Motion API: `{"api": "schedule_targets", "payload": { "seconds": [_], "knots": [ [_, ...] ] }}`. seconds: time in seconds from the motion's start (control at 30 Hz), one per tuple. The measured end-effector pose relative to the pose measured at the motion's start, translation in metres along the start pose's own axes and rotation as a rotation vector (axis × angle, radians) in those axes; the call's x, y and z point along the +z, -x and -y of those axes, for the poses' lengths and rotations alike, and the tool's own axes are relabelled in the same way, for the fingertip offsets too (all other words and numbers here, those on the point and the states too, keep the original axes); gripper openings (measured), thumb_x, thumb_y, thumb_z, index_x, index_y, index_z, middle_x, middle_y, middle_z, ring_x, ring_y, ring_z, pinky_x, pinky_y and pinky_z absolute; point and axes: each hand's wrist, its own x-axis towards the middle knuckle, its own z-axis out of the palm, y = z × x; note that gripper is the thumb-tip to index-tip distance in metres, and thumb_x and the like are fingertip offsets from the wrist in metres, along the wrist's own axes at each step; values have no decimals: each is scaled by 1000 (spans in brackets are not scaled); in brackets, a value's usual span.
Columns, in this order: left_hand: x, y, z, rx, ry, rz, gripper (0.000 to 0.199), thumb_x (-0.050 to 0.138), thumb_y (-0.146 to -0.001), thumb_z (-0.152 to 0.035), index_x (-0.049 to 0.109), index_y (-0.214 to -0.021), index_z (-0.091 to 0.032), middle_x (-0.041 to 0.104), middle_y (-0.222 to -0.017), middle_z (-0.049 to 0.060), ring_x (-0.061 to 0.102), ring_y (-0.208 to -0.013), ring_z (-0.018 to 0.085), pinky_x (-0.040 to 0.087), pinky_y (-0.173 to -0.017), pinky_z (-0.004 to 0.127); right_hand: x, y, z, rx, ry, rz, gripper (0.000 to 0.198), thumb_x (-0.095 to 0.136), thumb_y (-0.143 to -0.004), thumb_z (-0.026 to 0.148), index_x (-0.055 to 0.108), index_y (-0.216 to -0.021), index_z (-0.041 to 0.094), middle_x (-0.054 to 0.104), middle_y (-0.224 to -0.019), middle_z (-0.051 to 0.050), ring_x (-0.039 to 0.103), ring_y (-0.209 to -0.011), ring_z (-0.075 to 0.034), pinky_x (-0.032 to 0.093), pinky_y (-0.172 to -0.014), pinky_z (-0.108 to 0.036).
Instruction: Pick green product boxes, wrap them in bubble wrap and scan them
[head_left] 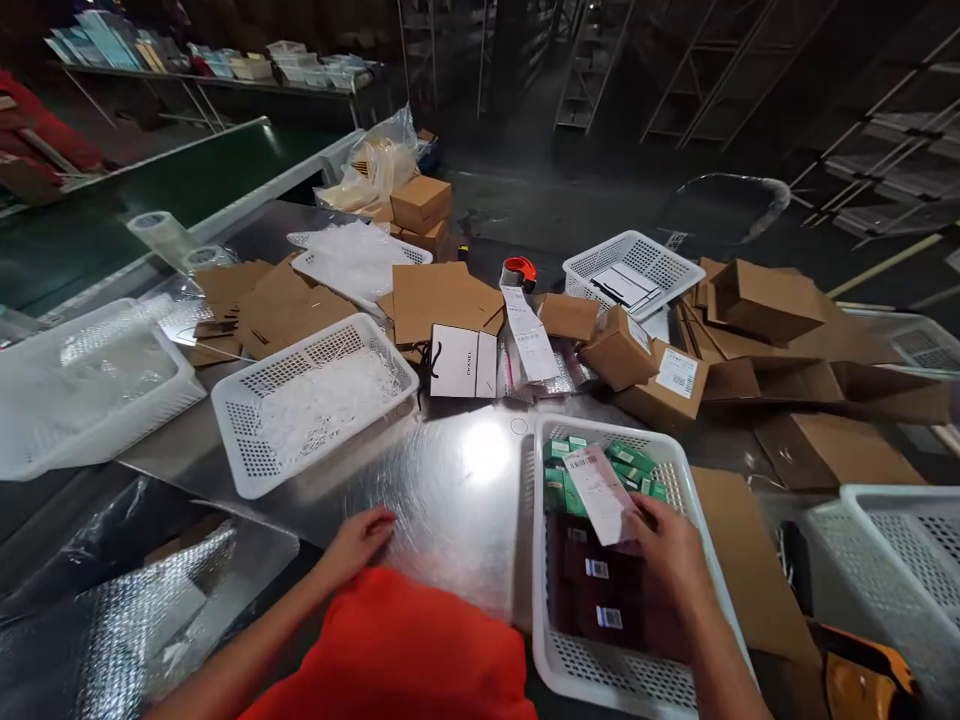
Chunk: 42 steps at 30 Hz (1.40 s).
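R fingers [646, 506] pinch paper slip [596, 490] by its near end above white basket [540, 600], near right; prob. v. light, limp, creasable, so edge hold's best; L fingers [375, 522] relaxed, w/ nothing.

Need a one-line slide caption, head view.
Right hand holds a printed slip over a white basket of green boxes and dark packages; left hand at the metal table.

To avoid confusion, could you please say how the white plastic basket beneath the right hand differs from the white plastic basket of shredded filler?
The near basket holds green boxes and maroon packages; the filler basket holds pale shreds. The near basket stands right; the filler basket, farther off, left. Both are perforated.
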Motion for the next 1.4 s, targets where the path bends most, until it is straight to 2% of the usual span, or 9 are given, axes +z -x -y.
{"api": "schedule_targets", "payload": {
  "seconds": [0.1, 0.23, 0.37, 0.57, 0.73, 0.83, 1.13, 1.33, 1.4],
  "knots": [
    [25, -8, -46, 42, 292, 142, 45, 71, -71, -53, 72, -98, -17, 74, -94, 9, 67, -88, 23, 51, -82, 33, 15, 43, 48, 161, -547, -32, 49, 68, -70, 48, 73, -107, 18, 76, -87, -7, 67, -65, -25, 55, -59, -38],
    [57, -9, -100, 80, 617, 320, 67, 76, -65, -64, 68, -109, -15, 73, -96, 10, 66, -77, 19, 51, -70, 30, 62, 90, 119, 198, -754, 35, 58, 73, -62, 57, 73, -105, 16, 76, -82, -8, 62, -51, -21, 54, -54, -37],
    [57, -4, -119, 79, 761, 145, 55, 84, -57, -59, 70, -83, -13, 72, -77, 6, 63, -69, 17, 48, -66, 28, 92, 119, 157, 216, -884, 183, 61, 72, -66, 61, 71, -109, 17, 76, -86, -9, 68, -59, -22, 58, -64, -37],
    [36, 7, -115, 26, 835, 135, 52, 86, -55, -54, 70, -81, -12, 73, -73, 5, 63, -65, 17, 47, -63, 27, 88, 130, 145, 224, -1005, 356, 60, 74, -68, 63, 68, -107, 18, 75, -85, -8, 70, -65, -22, 58, -63, -36],
    [29, 6, -116, 104, 759, 37, 50, 81, -57, -60, 67, -75, -15, 72, -73, 4, 64, -67, 19, 47, -65, 28, 67, 117, 98, 164, -646, 4, 63, 70, -65, 68, 70, -106, 20, 73, -107, -13, 69, -96, -30, 55, -87, -45],
    [25, 10, -116, 149, 715, 25, 45, 79, -61, -57, 67, -77, -16, 73, -78, 4, 65, -73, 20, 47, -69, 29, 61, 113, 87, 172, -594, -31, 60, 69, -65, 69, 71, -103, 21, 72, -112, -13, 66, -105, -32, 52, -96, -47],
    [27, 30, -119, 233, 597, 1, 33, 70, -76, -45, 69, -90, -15, 73, -89, 7, 65, -86, 23, 50, -77, 30, 94, 130, 167, 51, -937, 154, 61, 77, -72, 49, 57, -125, 24, 68, -92, -4, 65, -78, -18, 58, -73, -32],
    [26, 31, -117, 168, 875, 87, 98, 79, -70, -43, 27, -151, -24, 72, -101, 7, 68, -82, 22, 53, -75, 34, 89, 131, 164, 49, -1045, 193, 41, 76, -74, 47, 62, -107, 25, 64, -80, -1, 60, -72, -16, 52, -61, -26],
    [26, 31, -118, 168, 851, 89, 89, 80, -68, -42, 41, -146, -23, 72, -104, 8, 67, -85, 21, 52, -77, 33, 84, 130, 163, -3, -961, 234, 29, 71, -78, 49, 68, -91, 23, 65, -84, -5, 61, -77, -19, 52, -60, -27]
  ]
}}
